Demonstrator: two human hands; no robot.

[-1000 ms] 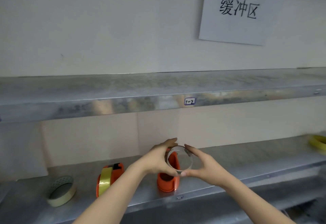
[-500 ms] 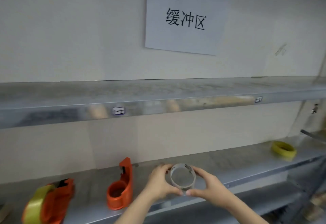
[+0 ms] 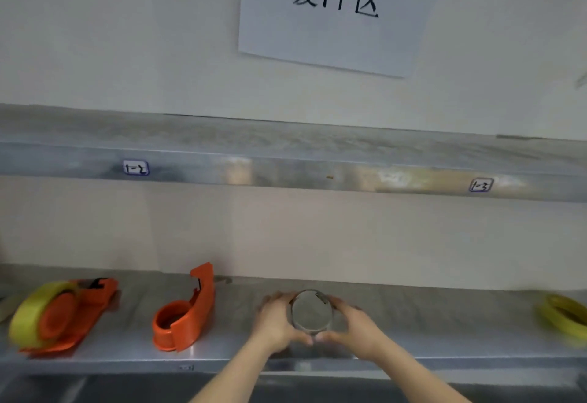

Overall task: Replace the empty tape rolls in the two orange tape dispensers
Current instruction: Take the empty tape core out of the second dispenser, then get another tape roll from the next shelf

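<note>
Above the front of the lower shelf point(image 3: 444, 323), the left hand point(image 3: 276, 323) and right hand point(image 3: 357, 329) grasp the empty tape roll point(image 3: 320, 297) from either side, fingers curled round it; blur hides whether it touches the shelf. Left of it stands the bare orange dispenser point(image 3: 185, 317). The loaded orange dispenser point(image 3: 63, 317) is further left, and a yellow tape roll point(image 3: 565, 317) lies far right.

Two orange dispensers point(image 3: 182, 310), yellow tape rolls point(image 3: 563, 318), grey metal shelf point(image 3: 428, 313)

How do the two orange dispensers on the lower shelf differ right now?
The left dispenser carries a yellow tape roll; the middle dispenser holds none. The left dispenser lies low and slanted; the middle dispenser's cutter end points up. Both are orange and sit on the lower shelf.
</note>
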